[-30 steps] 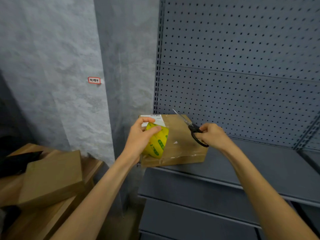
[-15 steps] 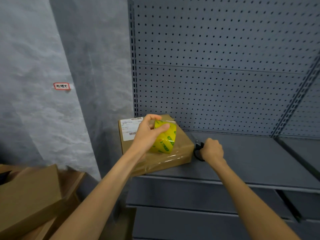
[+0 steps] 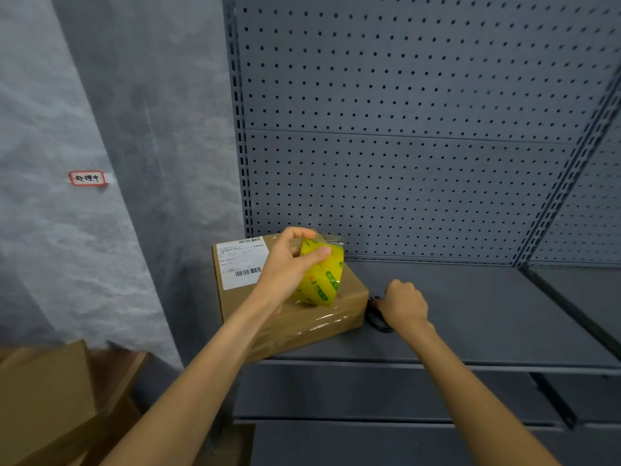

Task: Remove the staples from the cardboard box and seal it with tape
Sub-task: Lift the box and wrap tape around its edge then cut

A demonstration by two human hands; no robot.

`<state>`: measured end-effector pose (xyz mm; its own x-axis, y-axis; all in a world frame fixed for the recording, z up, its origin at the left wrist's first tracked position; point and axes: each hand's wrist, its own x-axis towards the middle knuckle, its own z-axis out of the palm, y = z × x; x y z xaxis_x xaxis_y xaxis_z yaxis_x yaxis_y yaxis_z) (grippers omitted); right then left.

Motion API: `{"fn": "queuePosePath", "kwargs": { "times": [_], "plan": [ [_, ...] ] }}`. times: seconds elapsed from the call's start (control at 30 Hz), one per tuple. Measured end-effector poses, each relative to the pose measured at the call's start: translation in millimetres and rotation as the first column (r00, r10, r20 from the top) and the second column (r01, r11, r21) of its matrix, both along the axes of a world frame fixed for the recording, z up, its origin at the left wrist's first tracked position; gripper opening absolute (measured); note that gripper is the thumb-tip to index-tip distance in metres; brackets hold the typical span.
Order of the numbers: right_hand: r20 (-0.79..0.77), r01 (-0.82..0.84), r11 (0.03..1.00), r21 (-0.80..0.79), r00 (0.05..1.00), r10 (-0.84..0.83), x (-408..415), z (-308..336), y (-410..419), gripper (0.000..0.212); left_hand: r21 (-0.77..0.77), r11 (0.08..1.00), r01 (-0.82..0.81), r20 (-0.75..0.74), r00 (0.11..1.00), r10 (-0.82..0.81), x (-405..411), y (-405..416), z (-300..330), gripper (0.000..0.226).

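The shelf carries the cardboard box at its left end, glossy tape bands across it. The left hand still grips the yellow tape roll above the box. The right hand, raised a second ago, now lowers the scissors onto the shelf beside the box, fingers curled around the handles. Cutting appears complete.

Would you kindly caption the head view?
Left hand holds yellow tape roll over cardboard box; right hand rests on scissors.
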<state>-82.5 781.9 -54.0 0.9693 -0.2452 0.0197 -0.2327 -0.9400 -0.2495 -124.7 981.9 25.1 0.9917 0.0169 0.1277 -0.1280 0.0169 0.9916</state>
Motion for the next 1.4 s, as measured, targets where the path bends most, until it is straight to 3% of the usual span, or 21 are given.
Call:
{"fn": "queuePosePath", "kwargs": {
  "times": [0.1, 0.2, 0.37, 0.57, 0.67, 0.77, 0.87, 0.93, 1.03, 1.1, 1.17, 1.27, 1.4],
  "plan": [
    [0.239, -0.066, 0.973, 0.220, 0.971, 0.012, -1.6, 19.3, 0.4, 0.028, -0.007, 1.000, 0.002, 0.008, 1.000, -0.002, 5.3, -5.0, 4.0, 0.030],
    [0.443, -0.269, 0.836, 0.479, 0.896, 0.035, -8.1, 44.5, 11.2, 0.035, -0.016, 1.000, -0.021, 0.027, 0.999, 0.022, 11.3, -11.0, 9.3, 0.029],
    [0.436, -0.470, 0.437, 0.767, 0.881, 0.184, -23.9, 71.1, 38.8, 0.036, -0.065, 0.995, -0.078, 0.065, 0.994, 0.082, 13.9, -17.6, 13.6, 0.027],
    [0.446, -0.498, 0.290, 0.818, 0.866, 0.229, -29.6, 65.3, 49.0, 0.012, -0.012, 0.999, -0.053, 0.046, 0.998, 0.053, 13.0, -9.0, 6.5, 0.026],
    [0.450, -0.499, 0.314, 0.807, 0.866, 0.218, -29.4, 65.5, 47.2, 0.005, 0.063, 0.998, -0.013, 0.036, 0.999, 0.011, 15.2, -1.0, 6.1, 0.027],
    [0.457, -0.496, 0.346, 0.796, 0.868, 0.194, -26.9, 67.9, 41.0, 0.002, 0.295, 0.953, -0.067, 0.092, 0.995, 0.041, 19.4, 5.7, 2.8, 0.032],
    [0.480, -0.484, 0.513, 0.709, 0.864, 0.151, -20.3, 67.2, 24.1, 0.018, 0.494, 0.860, -0.131, 0.135, 0.988, 0.074, 24.0, 14.8, -5.5, 0.039],
    [0.480, -0.452, 0.671, 0.588, 0.863, 0.161, -14.6, 62.9, 7.0, 0.027, 0.677, 0.719, -0.156, 0.143, 0.987, 0.079, 27.7, 24.6, -13.4, 0.045],
    [0.425, -0.355, 0.874, 0.333, 0.883, 0.197, -9.3, 54.5, -21.1, 0.017, 0.907, 0.417, -0.065, 0.063, 0.998, 0.018, 35.4, 36.7, -31.0, 0.053],
    [0.370, -0.287, 0.940, 0.185, 0.906, 0.204, -6.3, 46.9, -36.1, 0.012, 0.954, 0.298, 0.027, -0.015, 0.999, -0.042, 39.4, 39.1, -42.0, 0.057],
    [0.300, -0.231, 0.968, 0.100, 0.934, 0.192, -2.6, 38.0, -49.2, 0.004, 0.964, 0.252, 0.090, -0.070, 0.994, -0.087, 43.1, 39.1, -50.7, 0.058],
    [0.194, -0.168, 0.985, 0.032, 0.968, 0.159, 0.4, 26.0, -60.4, 0.022, 0.964, 0.241, 0.109, -0.087, 0.991, -0.101, 45.9, 40.1, -56.2, 0.056],
    [0.145, -0.147, 0.989, -0.009, 0.978, 0.147, 3.0, 14.7, -62.9, 0.024, 0.971, 0.217, 0.105, -0.077, 0.988, -0.131, 46.9, 46.4, -58.4, 0.055]
  ]
}}
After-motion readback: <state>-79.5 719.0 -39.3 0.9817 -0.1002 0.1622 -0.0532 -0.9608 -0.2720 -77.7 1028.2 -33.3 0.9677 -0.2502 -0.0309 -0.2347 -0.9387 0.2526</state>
